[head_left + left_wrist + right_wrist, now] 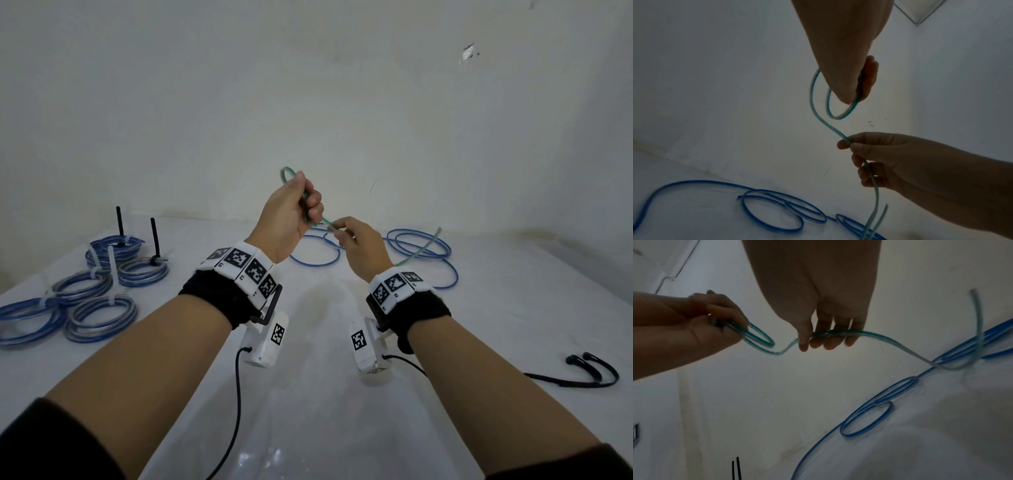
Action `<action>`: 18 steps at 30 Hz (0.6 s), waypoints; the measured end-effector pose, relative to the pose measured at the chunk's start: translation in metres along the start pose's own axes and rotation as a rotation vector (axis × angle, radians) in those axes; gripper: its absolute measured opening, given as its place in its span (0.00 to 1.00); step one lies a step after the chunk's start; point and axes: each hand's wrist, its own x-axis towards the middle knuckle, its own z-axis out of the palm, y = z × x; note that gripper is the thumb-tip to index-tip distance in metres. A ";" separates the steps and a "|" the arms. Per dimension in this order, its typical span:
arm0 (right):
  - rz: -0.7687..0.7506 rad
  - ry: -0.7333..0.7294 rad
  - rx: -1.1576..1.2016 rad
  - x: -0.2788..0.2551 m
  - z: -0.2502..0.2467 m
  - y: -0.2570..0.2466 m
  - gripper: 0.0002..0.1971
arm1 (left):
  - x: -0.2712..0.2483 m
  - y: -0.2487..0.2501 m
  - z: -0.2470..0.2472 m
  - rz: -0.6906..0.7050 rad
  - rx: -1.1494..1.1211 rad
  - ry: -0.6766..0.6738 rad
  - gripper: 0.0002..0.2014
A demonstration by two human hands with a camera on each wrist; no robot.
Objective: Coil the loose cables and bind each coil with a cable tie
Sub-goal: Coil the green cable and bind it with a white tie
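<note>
A green cable (327, 221) is held up over the white table (325, 394). My left hand (301, 202) grips a small coil of its first loops (838, 116), which stick out past the fist (760, 337). My right hand (346, 236) pinches the same cable a short way along (830, 334), thumb against fingers (846, 144). From there the green cable trails down to the right, its free end (436, 233) curling up over a loose blue cable (421, 245) that lies in wide loops on the table.
Several blue coils bound with ties (92, 298) lie at the left; two black tie tails (119, 221) stick up there. A black cable tie (596, 373) lies at the right near the edge. A white wall (308, 102) stands close behind the table.
</note>
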 end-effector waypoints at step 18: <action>-0.238 0.018 -0.324 -0.007 0.000 0.002 0.05 | 0.000 -0.026 -0.042 -0.048 1.281 -0.105 0.17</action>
